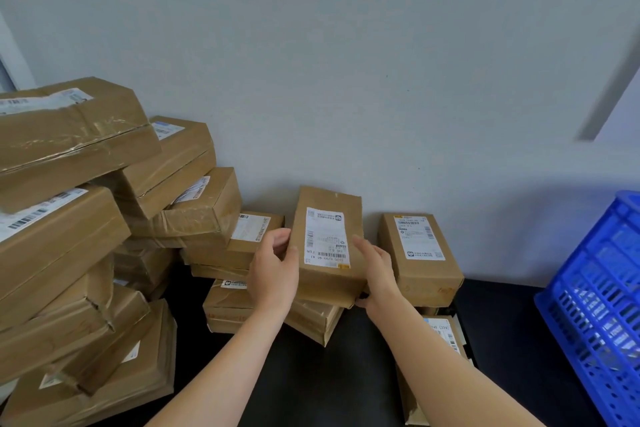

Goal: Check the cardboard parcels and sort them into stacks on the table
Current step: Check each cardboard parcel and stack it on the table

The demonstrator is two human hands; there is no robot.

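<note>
Forearms reach in; my left hand (pixel 273 274) and right hand (pixel 377 274) clamp a small brown cardboard parcel (pixel 329 243) at centre frame. Set askew on the crooked brown stack (pixel 311 317) beneath, it could slide onto the black tabletop (pixel 363 374).

Head view: L hand (pixel 273 274) and R hand (pixel 377 270) grip opposite long edges of a cardboard parcel (pixel 330 284), label (pixel 325 237) up, thumbs on top. Below it a low stack (pixel 228 305) on the black table (pixel 346 374). Leaning pile of larger parcels (pixel 69 218) at L; single parcel (pixel 420 256) and blue crate (pixel 602 305) at R.
</note>
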